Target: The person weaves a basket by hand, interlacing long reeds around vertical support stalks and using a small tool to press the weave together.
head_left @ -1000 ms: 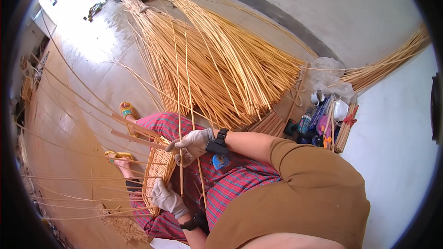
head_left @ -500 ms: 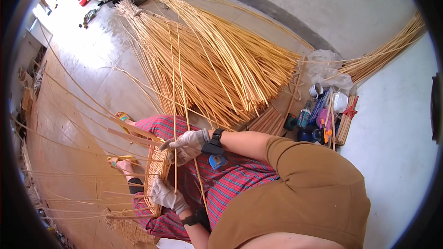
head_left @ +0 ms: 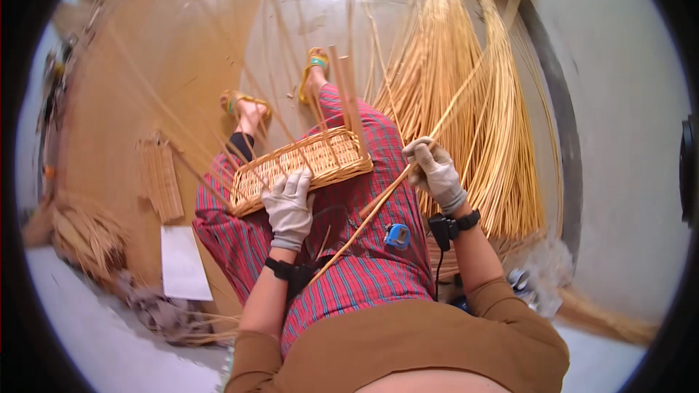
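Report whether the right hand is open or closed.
Closed: the gloved right hand is curled around thin canes, which stick out on both sides of it.

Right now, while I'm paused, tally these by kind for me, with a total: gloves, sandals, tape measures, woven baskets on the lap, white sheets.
Gloves: 2
Sandals: 2
Tape measure: 1
Woven basket on the lap: 1
White sheet: 1
Total: 7

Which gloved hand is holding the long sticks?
The right hand: it grips the long sticks. The left hand rests on the woven basket instead.
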A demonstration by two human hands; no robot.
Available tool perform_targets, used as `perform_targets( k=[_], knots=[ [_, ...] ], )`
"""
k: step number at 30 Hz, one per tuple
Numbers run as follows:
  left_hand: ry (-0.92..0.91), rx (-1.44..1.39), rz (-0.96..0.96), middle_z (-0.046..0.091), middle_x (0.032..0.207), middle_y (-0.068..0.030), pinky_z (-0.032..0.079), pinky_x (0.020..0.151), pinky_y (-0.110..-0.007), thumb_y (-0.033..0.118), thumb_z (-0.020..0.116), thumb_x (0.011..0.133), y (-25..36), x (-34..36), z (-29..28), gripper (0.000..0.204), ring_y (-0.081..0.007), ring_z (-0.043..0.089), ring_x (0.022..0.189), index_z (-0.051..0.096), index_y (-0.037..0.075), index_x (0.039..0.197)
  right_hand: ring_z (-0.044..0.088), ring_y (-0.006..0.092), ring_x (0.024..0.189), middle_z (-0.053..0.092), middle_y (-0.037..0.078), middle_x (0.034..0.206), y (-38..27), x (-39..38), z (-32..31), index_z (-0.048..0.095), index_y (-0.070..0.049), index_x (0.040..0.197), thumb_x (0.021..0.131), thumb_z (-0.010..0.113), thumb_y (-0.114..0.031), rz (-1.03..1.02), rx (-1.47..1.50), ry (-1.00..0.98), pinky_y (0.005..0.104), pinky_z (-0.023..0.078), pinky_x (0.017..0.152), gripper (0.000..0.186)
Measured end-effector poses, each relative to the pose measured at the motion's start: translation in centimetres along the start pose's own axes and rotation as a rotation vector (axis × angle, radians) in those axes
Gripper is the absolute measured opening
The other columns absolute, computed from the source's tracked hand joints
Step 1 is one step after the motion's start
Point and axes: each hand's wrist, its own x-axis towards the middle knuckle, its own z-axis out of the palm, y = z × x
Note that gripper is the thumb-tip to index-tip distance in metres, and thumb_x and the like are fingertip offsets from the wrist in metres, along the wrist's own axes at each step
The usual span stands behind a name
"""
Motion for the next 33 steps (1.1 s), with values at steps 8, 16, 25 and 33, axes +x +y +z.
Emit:
perform_targets(
  k=[8,16,25,33],
  knots=[
    [-0.037,0.004,-0.1,0.063,0.13,0.0001,0.029,0.108,-0.053,0.024,0.072,0.082,0.3,-0.6,0.3,0.051,-0.0248,0.056,0.12,0.06,0.02,0.132,0.072,0.0145,0.078,0.075,0.01,0.098,3.3,3.7,2.6,0.067,-0.004,0.108,0.105,0.055,-0.036,-0.021,-0.069,-0.114,0.0229,0.051,0.057,0.034],
    [-0.018,0.011,-0.108,0.066,0.125,-0.0018,0.029,0.11,-0.054,0.022,0.071,0.084,0.2,-0.2,0.1,0.046,-0.0264,0.06,0.115,0.061,0.016,0.129,0.072,0.0137,0.08,0.075,0.009,0.096,5.1,4.0,2.9,0.068,-0.007,0.112,0.105,0.054,-0.039,0.088,-0.077,-0.048,0.0215,0.05,0.053,0.036],
    [-0.174,-0.657,-0.505,0.07,0.115,-0.0096,0.054,0.082,-0.039,0.028,0.067,0.095,5.2,5.1,-3.9,0.043,-0.024,0.07,0.081,0.058,0.009,0.133,0.071,0.0161,0.083,0.073,0.007,0.093,5.6,4.9,1.6,0.065,-0.007,0.118,0.104,0.058,-0.037,0.195,0.035,-0.113,0.0239,0.05,0.058,0.035],
    [-0.519,-1.28,-0.834,0.07,0.084,-0.0051,0.05,0.04,-0.026,0.018,0.07,0.096,6.6,7.0,-0.4,0.024,-0.0118,0.064,0.052,0.063,0.009,0.117,0.068,0.0149,0.078,0.067,0.005,0.091,4.9,3.4,0.2,0.059,-0.009,0.123,0.095,0.069,-0.008,-0.165,-0.041,0.174,0.0256,0.055,0.063,0.03]
  ],
)
